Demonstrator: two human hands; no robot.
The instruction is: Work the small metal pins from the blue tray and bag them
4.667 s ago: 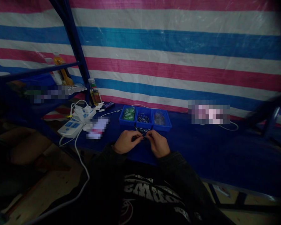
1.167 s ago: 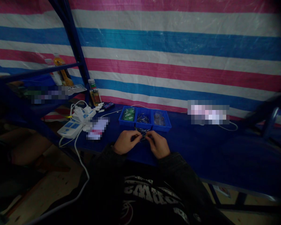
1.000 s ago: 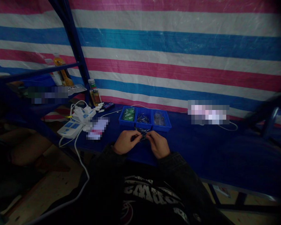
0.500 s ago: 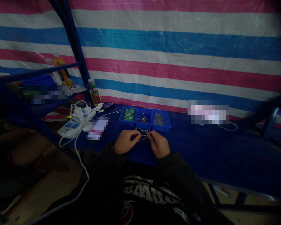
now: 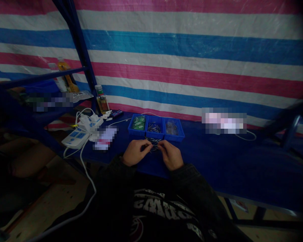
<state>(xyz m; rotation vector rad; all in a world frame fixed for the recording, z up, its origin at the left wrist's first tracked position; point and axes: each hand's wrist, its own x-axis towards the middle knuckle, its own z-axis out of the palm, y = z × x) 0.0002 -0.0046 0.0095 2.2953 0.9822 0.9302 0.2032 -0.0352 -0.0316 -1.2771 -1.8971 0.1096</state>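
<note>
Both hands meet over a small heap of thin dark screw-like pieces (image 5: 154, 144) on the blue tabletop. My left hand (image 5: 136, 152) is at the heap's left side, thumb and forefinger pinched together. From the right, my right hand (image 5: 171, 154) reaches in with its fingertips also pinched. Whatever is between the fingertips is too small to make out. Just behind the heap stand three joined blue bins: the left bin (image 5: 137, 133) has green packets (image 5: 138, 123), the middle bin (image 5: 155, 135) more of the thin dark pieces (image 5: 154, 127), and the right bin (image 5: 174, 137) clear plastic bags (image 5: 171, 127).
A white power strip (image 5: 75, 138) with plugs and cables lies left, beside a blurred-out phone (image 5: 105, 138). Behind them stands a bottle (image 5: 102, 101). Another blurred item (image 5: 224, 121) sits back right. A blue metal frame (image 5: 82, 50) rises at left; a seated person's leg (image 5: 32, 158) shows there.
</note>
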